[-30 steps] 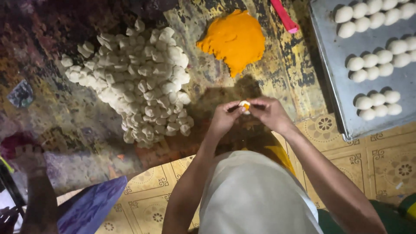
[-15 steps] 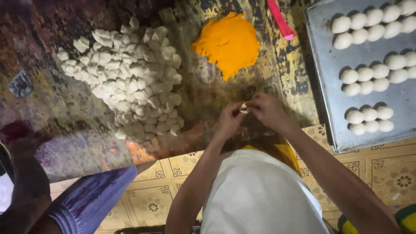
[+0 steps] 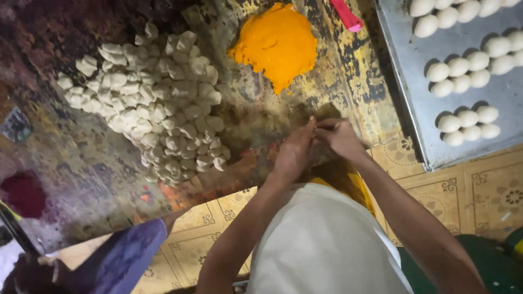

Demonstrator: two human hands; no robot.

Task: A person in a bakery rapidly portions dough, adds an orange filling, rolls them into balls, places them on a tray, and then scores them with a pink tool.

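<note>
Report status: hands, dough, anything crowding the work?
Left hand and right hand pressed together, fingertips pinched; what is between them is hidden. Dough pieces heaped left, orange filling ahead. Shaped balls on tray, right. Nothing crowding.

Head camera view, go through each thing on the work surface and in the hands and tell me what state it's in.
Left hand: fingers pinched together against the right hand.
Right hand: fingers closed at the left hand's fingertips; whatever is between them is hidden.
Dough pieces: cut, heaped loose.
Orange filling: one soft mound.
Dough balls: rounded, in rows.
Metal tray: partly filled.
</note>
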